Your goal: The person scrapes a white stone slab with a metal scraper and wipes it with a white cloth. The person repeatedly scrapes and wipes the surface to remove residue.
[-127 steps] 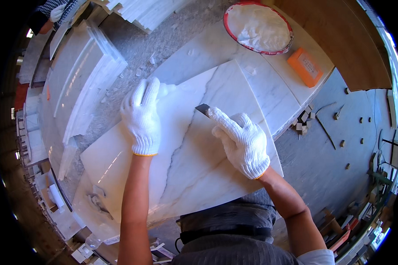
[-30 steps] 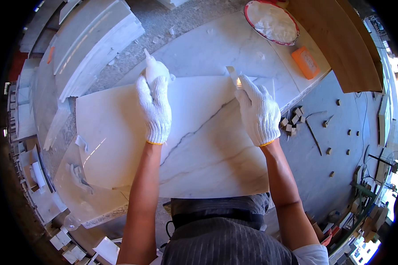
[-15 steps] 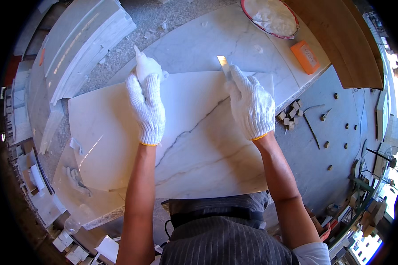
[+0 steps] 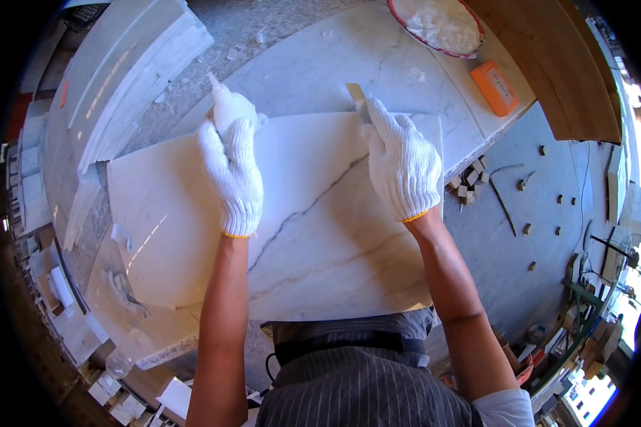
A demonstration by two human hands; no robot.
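Note:
A polished white stone slab with a dark grey vein lies in front of me, overlapping a paler slab behind it. My left hand, in a white knitted glove, is closed around a white squeeze bottle whose nozzle points up and away. My right hand, gloved alike, grips a flat metal scraper blade near the slab's far edge. The blade's lower part is hidden by the fingers. I cannot tell whether the blade touches the stone.
An orange box and a red-rimmed round container of white material stand at the far right. Stacked slabs rise at the far left. Small blocks lie on the floor to the right. A crumpled glove rests at the near left.
The left hand and bottle have shifted slightly left. The scraper in my right hand has tilted a little and lost its bright glint. Both hands keep their hold.

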